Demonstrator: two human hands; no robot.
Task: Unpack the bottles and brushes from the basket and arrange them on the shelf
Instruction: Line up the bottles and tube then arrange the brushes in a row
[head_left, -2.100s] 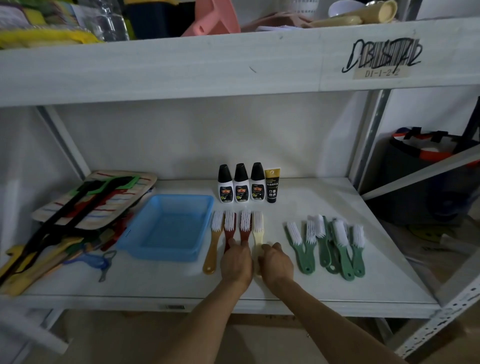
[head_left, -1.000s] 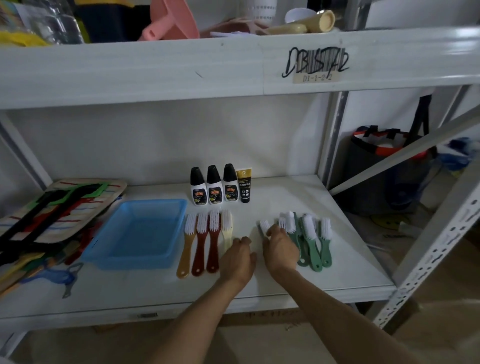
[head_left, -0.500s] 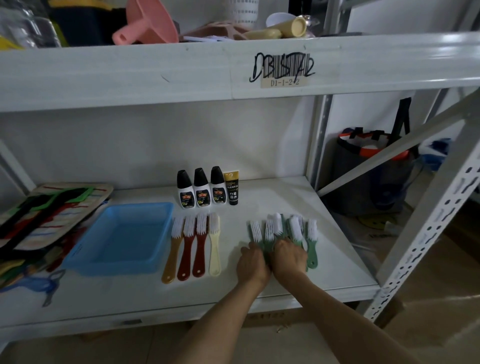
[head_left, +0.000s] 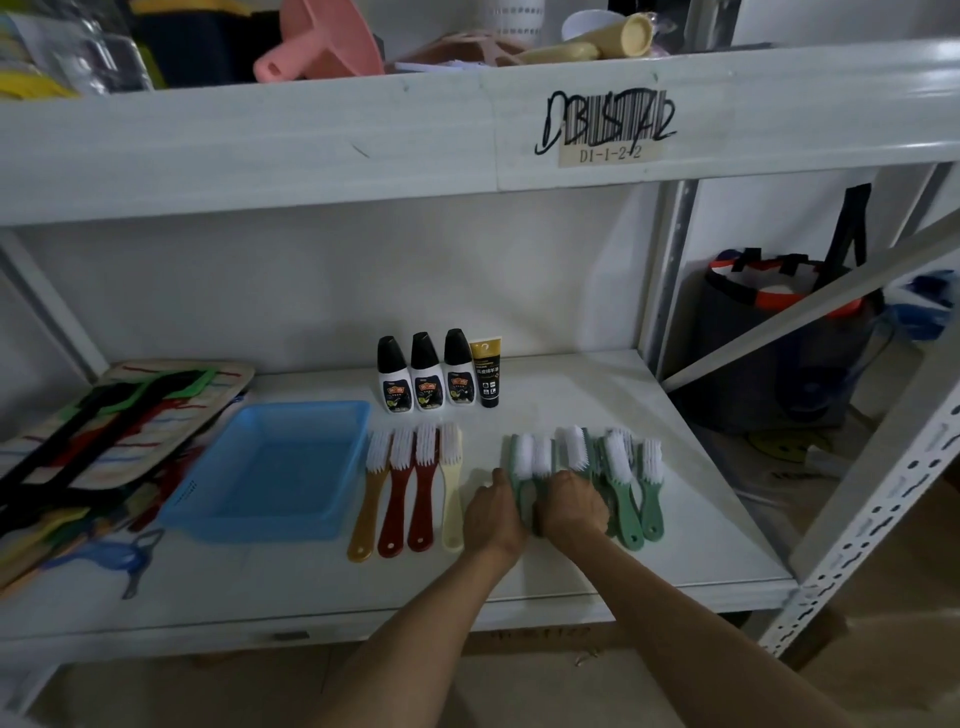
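on the white shelf (head_left: 545, 582), reading from nine o'clock across: a striped mat (head_left: 130, 415) piled with dark and coloured tools, then the blue basket (head_left: 270, 467), empty, so the unpacking looks done and the arranging is the step in hand. at twelve o'clock three black-capped bottles (head_left: 427, 374) stand upright in a row with a black-and-gold tube (head_left: 487, 371) just beside them. in front lie four long-handled brushes (head_left: 408, 493), parallel, bristles toward the back. at about two o'clock from these sit the green brushes (head_left: 621, 483), less tidy, some overlapping. the left hand (head_left: 493, 514) presses its fingers against the leftmost green handle; the right hand (head_left: 571, 506) lies over the handles of the next ones, fingers curled down. whether either hand truly clasps a brush or only nudges it, i cannot tell. the next move, i judge, calls for sliding the green handles apart into an even, parallel row. the overlapped pair at the right could snag, and the shelf's upright post (head_left: 670, 270) stands at three o'clock, limiting room.
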